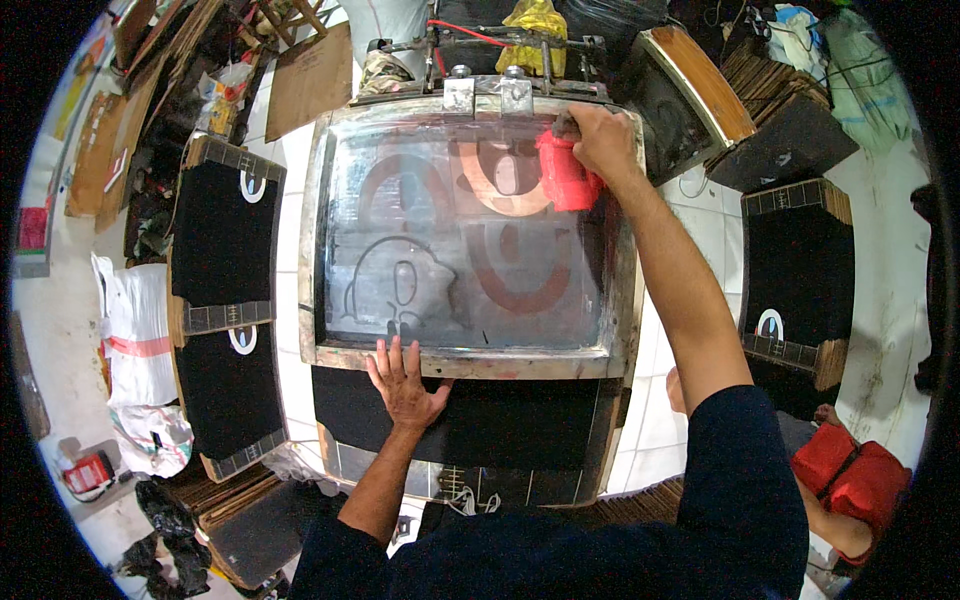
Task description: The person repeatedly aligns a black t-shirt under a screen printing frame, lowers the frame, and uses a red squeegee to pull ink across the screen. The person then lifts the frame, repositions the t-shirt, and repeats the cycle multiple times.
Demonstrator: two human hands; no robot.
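A framed printing screen (470,362) lies over a black board (440,420), clamped at its back edge by hinges (515,97). Its mesh carries faint curved shapes and an orange-beige one (484,200). My right hand (598,140) grips the dark top of a red, ink-coated tool (570,175), perhaps a squeegee, at the screen's upper right corner. Fingers spread, my left hand (405,385) rests on the front edge of the frame, left of the middle, holding nothing.
Boards with black fabric and small printed motifs flank me at left (225,250) and right (795,270). White stacked material (135,310) lies far left. An angled framed screen (690,90) stands at back right. Part of another person in red clothing (845,470) shows at lower right.
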